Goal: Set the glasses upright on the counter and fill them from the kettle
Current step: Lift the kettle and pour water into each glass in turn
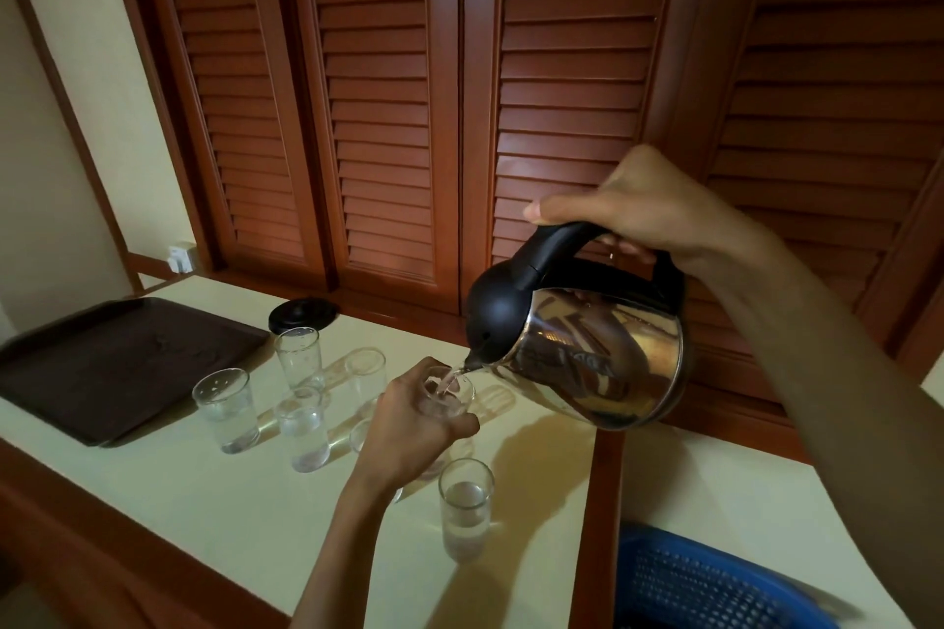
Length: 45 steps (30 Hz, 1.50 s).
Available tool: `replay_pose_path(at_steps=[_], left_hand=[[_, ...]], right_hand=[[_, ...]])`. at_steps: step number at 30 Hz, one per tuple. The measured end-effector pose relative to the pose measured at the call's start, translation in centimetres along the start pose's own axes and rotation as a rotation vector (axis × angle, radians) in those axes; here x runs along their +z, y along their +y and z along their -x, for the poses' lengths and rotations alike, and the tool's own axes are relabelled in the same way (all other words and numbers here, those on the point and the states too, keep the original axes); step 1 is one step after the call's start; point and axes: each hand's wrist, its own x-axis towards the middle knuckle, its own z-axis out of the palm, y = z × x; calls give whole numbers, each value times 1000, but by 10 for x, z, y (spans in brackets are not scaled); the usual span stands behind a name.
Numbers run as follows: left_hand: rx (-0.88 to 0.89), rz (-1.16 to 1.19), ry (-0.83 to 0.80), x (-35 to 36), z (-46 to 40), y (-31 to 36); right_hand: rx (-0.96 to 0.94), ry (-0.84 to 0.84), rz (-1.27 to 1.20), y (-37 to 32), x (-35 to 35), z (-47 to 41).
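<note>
My right hand grips the black handle of a steel kettle tilted left, and water runs from its spout into a clear glass. My left hand is curled round that glass, steadying it on the cream counter. Several other clear glasses stand upright around it: one nearest me with water, one in the middle, one at the left, one at the back and another behind my left hand. One more glass is mostly hidden under my left hand.
A dark brown tray lies at the counter's left end. The kettle's black base sits behind the glasses. A blue perforated basket is at the lower right. Wooden louvred doors rise behind the counter.
</note>
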Motion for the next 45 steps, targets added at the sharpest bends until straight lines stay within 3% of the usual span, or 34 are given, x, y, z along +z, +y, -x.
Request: replay_pose_path(at_steps=[7, 13, 18, 30, 38, 45], left_hand=[[4, 127, -24, -3, -12, 11], [64, 40, 34, 2, -33, 23], [51, -108, 67, 13, -49, 18], [51, -455, -123, 58, -61, -9], [35, -526, -313, 68, -60, -23], [5, -542, -359, 67, -63, -29]], right_hand=[[228, 183, -371, 54, 2, 24], [355, 299, -770, 96, 15, 44], [343, 420, -994, 119, 31, 68], [348, 697, -930, 141, 50, 85], [378, 687, -961, 150, 56, 89], [389, 695, -976, 152, 68, 87]])
